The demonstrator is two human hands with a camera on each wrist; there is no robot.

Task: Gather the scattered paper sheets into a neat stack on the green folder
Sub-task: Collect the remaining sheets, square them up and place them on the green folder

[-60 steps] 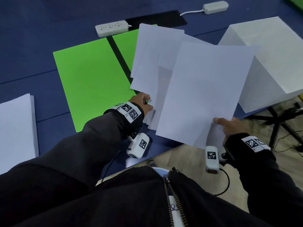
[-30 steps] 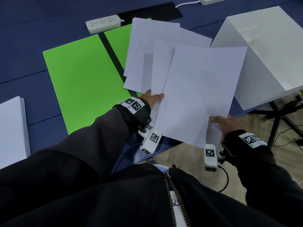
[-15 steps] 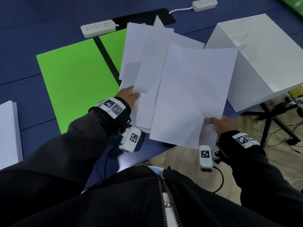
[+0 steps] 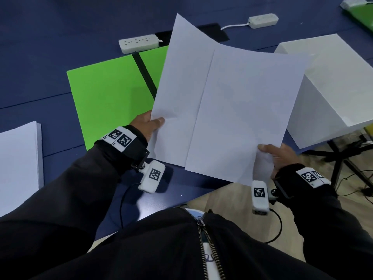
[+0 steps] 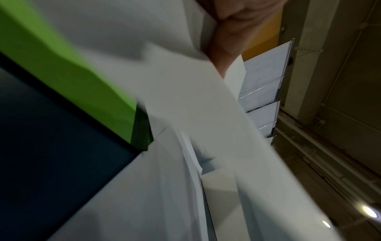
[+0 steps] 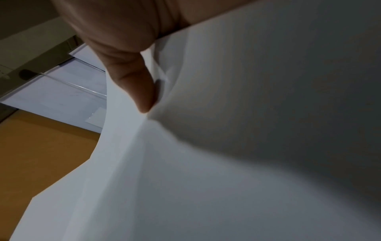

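I hold a loose bunch of white paper sheets [image 4: 232,110] in the air above the table's near edge. My left hand [image 4: 150,123] pinches the lower left corner of the sheets behind, thumb on top. At the lower right corner my right hand [image 4: 272,152] pinches the front sheet. The green folder [image 4: 109,98] lies open and flat on the blue table, left of and partly under the sheets. In the left wrist view the sheets [image 5: 175,114] fan apart over the folder [image 5: 68,68]. The right wrist view shows my thumb [image 6: 134,84] pressed on paper [image 6: 226,146].
A thick ream of white paper [image 4: 18,164] lies at the table's left edge. A large white box [image 4: 333,81] stands to the right. Two white power strips [image 4: 139,43] [image 4: 262,20] lie at the back. Beyond the table's near right edge are cables on a wooden floor [image 4: 353,178].
The sheets in my left hand have drawn together and swung upright behind the front sheet. My left hand has shifted from the sheets' bottom edge to their lower left corner. The right hand barely moved.
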